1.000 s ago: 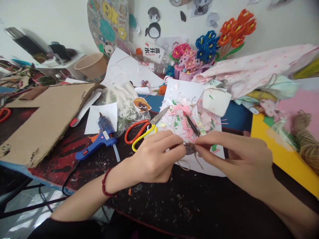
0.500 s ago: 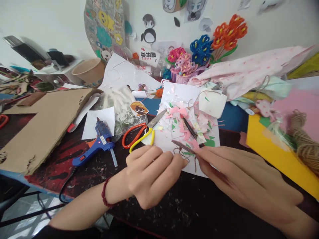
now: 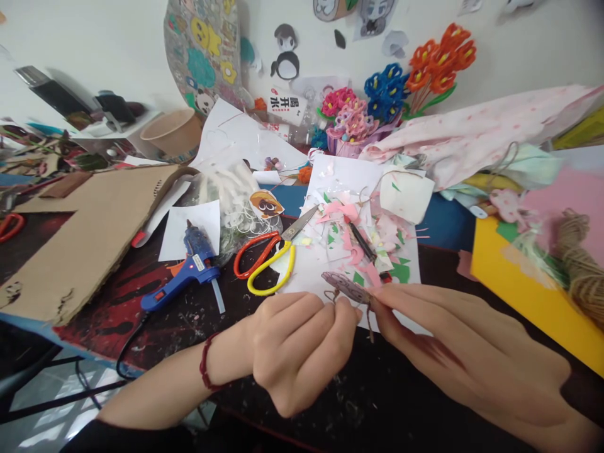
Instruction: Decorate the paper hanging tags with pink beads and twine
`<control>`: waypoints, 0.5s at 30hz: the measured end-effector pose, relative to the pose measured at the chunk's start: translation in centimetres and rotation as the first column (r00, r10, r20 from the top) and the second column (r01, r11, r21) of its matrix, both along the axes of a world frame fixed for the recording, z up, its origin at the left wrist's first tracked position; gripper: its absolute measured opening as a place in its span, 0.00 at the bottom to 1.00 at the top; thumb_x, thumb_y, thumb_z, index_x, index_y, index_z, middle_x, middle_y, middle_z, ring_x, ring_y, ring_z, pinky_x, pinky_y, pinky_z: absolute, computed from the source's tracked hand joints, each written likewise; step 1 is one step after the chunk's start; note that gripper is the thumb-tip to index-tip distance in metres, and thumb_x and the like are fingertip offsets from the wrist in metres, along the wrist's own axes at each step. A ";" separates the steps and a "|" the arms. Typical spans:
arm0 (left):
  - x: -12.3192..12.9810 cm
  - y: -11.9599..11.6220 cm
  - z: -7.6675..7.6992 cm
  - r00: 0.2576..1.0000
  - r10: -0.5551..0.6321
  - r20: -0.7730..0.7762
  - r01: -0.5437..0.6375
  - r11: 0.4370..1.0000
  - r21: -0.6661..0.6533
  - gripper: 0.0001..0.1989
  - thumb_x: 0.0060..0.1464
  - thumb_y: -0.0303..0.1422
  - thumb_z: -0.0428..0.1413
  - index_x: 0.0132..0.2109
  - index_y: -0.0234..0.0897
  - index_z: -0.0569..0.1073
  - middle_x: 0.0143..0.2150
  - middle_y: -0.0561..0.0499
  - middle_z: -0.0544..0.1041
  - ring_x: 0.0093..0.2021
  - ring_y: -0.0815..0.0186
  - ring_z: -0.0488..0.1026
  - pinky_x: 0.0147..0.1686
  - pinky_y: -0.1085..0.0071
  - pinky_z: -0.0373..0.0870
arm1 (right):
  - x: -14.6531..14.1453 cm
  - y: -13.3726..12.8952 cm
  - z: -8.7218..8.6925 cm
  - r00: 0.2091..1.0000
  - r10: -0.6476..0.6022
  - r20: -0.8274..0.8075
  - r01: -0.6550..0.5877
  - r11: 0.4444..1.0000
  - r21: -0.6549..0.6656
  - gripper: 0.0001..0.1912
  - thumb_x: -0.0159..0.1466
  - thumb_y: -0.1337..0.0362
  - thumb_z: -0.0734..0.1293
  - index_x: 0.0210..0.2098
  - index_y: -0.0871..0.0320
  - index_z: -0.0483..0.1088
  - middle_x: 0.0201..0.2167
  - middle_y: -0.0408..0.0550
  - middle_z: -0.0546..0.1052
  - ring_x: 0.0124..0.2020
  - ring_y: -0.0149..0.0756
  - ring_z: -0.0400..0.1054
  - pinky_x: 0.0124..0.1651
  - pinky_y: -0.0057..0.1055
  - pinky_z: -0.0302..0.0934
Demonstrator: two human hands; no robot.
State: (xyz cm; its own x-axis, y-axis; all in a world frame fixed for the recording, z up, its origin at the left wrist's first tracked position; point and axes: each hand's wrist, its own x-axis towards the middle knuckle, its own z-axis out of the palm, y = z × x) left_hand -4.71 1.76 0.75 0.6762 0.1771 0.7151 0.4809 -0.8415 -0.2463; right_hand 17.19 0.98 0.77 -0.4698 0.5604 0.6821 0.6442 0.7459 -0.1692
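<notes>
My right hand [image 3: 462, 352] is closed, thumb and fingers pinching the edge of a thin, flat cutout [image 3: 343, 286] with dark line drawing on its greyish face. A thin brown twine [image 3: 331, 295] loops beside the cutout, and an end of it hangs below my right fingertips. My left hand [image 3: 302, 352] is curled with its fingertips pinched on the twine, close to the cutout's lower edge; the exact grip is partly hidden. Beyond my left hand lie scissors [image 3: 271, 267] with one red and one yellow handle, blades apart.
Left of the scissors a blue glue gun [image 3: 191, 267] lies partly on white paper, near cut cardboard [image 3: 94, 233]. Ahead, paper scraps and a dark craft knife [image 3: 361, 241] lie on white sheets. Yellow card [image 3: 533, 296] and a twine bundle [image 3: 582, 258] are at right.
The cutout has tilted so more of its drawn face shows. My left hand has shifted slightly right and lower, nearer my right fingertips. The whole view has moved a little.
</notes>
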 end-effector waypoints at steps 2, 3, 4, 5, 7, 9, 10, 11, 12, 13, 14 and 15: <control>0.0 -0.1 0.1 1.000 0.009 -0.020 -0.010 1.000 -0.027 0.05 0.56 0.21 0.59 0.32 0.27 0.78 0.23 0.51 0.76 0.22 0.68 0.74 0.18 0.72 0.74 | -0.1 0.0 -0.4 0.999 0.009 -0.034 -0.009 1.000 -0.018 0.12 0.63 0.71 0.69 0.45 0.51 0.76 0.34 0.40 0.83 0.33 0.32 0.79 0.43 0.24 0.75; 0.0 -0.1 0.2 0.999 0.018 -0.028 -0.019 0.999 -0.039 0.05 0.57 0.21 0.58 0.33 0.26 0.78 0.23 0.51 0.76 0.22 0.68 0.74 0.18 0.72 0.74 | -0.1 0.0 -0.6 0.999 0.009 -0.047 -0.010 1.000 -0.024 0.12 0.63 0.71 0.69 0.45 0.51 0.76 0.35 0.40 0.83 0.33 0.33 0.79 0.42 0.25 0.75; 0.1 -0.1 0.2 0.999 0.025 -0.031 -0.027 0.999 -0.045 0.05 0.57 0.21 0.58 0.33 0.26 0.78 0.23 0.51 0.76 0.22 0.69 0.74 0.18 0.72 0.73 | -0.1 0.0 -0.8 0.998 0.006 -0.057 -0.008 1.000 -0.025 0.12 0.63 0.71 0.69 0.45 0.51 0.76 0.35 0.40 0.83 0.33 0.33 0.79 0.42 0.25 0.75; 0.1 -0.1 0.2 0.999 0.031 -0.025 -0.032 0.999 -0.044 0.05 0.57 0.21 0.58 0.33 0.27 0.78 0.22 0.51 0.76 0.22 0.69 0.73 0.17 0.72 0.73 | -0.1 0.0 -0.9 0.998 0.001 -0.065 -0.002 1.000 -0.023 0.12 0.63 0.70 0.69 0.45 0.50 0.76 0.35 0.40 0.83 0.32 0.33 0.79 0.42 0.25 0.75; 0.1 -0.1 0.1 0.999 0.033 -0.015 -0.033 0.999 -0.042 0.05 0.57 0.21 0.58 0.33 0.27 0.77 0.22 0.51 0.75 0.21 0.69 0.73 0.17 0.72 0.73 | -0.1 0.0 -1.1 0.997 -0.004 -0.071 0.003 1.000 -0.009 0.11 0.64 0.70 0.68 0.44 0.51 0.76 0.34 0.40 0.83 0.31 0.32 0.79 0.42 0.25 0.75; 0.1 -0.1 0.0 1.000 0.027 -0.004 -0.027 0.999 -0.039 0.04 0.56 0.21 0.59 0.33 0.27 0.77 0.23 0.50 0.76 0.22 0.68 0.74 0.17 0.72 0.73 | -0.2 0.1 -1.0 0.998 0.001 -0.066 -0.001 1.000 0.010 0.11 0.64 0.71 0.68 0.43 0.52 0.76 0.33 0.41 0.83 0.31 0.32 0.79 0.42 0.24 0.75; 0.1 -0.1 -0.1 1.000 0.024 -0.002 -0.024 0.999 -0.037 0.04 0.56 0.21 0.59 0.33 0.26 0.77 0.23 0.50 0.76 0.22 0.68 0.74 0.17 0.72 0.74 | -0.2 0.1 -0.8 0.998 0.007 -0.060 -0.006 1.000 0.017 0.10 0.64 0.71 0.68 0.42 0.52 0.76 0.33 0.41 0.83 0.31 0.32 0.78 0.42 0.24 0.74; 0.1 -0.1 -0.1 1.000 0.022 -0.004 -0.022 0.999 -0.035 0.04 0.56 0.21 0.59 0.33 0.26 0.77 0.24 0.49 0.76 0.22 0.67 0.75 0.17 0.72 0.74 | -0.2 0.1 -0.6 0.999 0.012 -0.052 -0.010 1.000 0.023 0.10 0.64 0.72 0.68 0.41 0.53 0.76 0.33 0.42 0.83 0.31 0.32 0.78 0.43 0.23 0.74; 0.1 -0.1 -0.1 1.000 0.019 -0.009 -0.019 0.999 -0.035 0.04 0.56 0.21 0.59 0.33 0.26 0.77 0.24 0.49 0.77 0.22 0.67 0.75 0.18 0.72 0.74 | -0.2 0.2 -0.4 0.999 0.013 -0.042 -0.012 1.000 0.024 0.10 0.63 0.73 0.68 0.41 0.54 0.76 0.33 0.42 0.83 0.32 0.32 0.78 0.43 0.23 0.74; 0.1 -0.1 0.0 1.000 0.017 -0.014 -0.018 0.999 -0.037 0.04 0.57 0.21 0.58 0.33 0.26 0.77 0.25 0.48 0.77 0.23 0.66 0.76 0.18 0.72 0.75 | -0.2 0.2 -0.2 0.999 0.014 -0.032 -0.013 1.000 0.023 0.10 0.63 0.73 0.68 0.40 0.54 0.76 0.33 0.42 0.83 0.32 0.32 0.78 0.43 0.23 0.74; 0.0 -0.2 0.0 1.000 0.016 -0.025 -0.017 0.999 -0.044 0.05 0.57 0.21 0.58 0.33 0.26 0.77 0.25 0.47 0.78 0.23 0.66 0.76 0.18 0.71 0.75 | -0.2 0.2 0.0 1.000 0.014 -0.024 -0.013 1.000 0.023 0.09 0.63 0.73 0.68 0.40 0.55 0.76 0.33 0.42 0.83 0.31 0.32 0.78 0.43 0.22 0.73; 0.0 -0.2 0.1 0.999 0.013 -0.035 -0.015 0.999 -0.051 0.06 0.58 0.21 0.57 0.34 0.26 0.78 0.26 0.46 0.78 0.24 0.65 0.76 0.19 0.71 0.76 | -0.1 0.2 0.1 1.000 0.013 -0.016 -0.013 1.000 0.022 0.09 0.63 0.73 0.68 0.40 0.55 0.76 0.33 0.42 0.83 0.31 0.32 0.78 0.43 0.22 0.73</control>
